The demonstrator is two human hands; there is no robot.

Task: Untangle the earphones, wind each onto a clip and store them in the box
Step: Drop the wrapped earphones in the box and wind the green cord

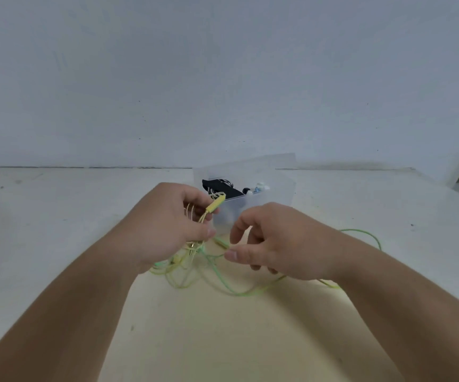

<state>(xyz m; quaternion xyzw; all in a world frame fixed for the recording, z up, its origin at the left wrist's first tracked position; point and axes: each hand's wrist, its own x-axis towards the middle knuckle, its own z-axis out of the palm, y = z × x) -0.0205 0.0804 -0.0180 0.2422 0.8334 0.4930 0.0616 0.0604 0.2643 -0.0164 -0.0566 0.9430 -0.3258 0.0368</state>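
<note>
Head cam, closest stuff first: the yellow-green earphones [195,271] are a loose tangle hanging under both hands. Their loops trail on the tabletop [57,216] and out past the right wrist. Left hand [167,230] is clenched round a bunch of strands, with the yellow inline piece [215,204] sticking up out of its fingers. Right hand [275,244] looks to be pinching one green strand between thumb and forefinger, just beside the left thumb.

The cord is featherweight, floppy and thin (the sort that knots tighter if you yank). So I'd grab the stiff bits, the inline piece or a plug, and feed loops through gently.

Plenty of open room either side of the hands and on the near side, and no tabletop edge close that I can see. Just beyond the fingertips sits the clear box [275,199] with a black set [223,187] inside, so trailing loops could snag its rim. Wall [223,78] behind that.
</note>
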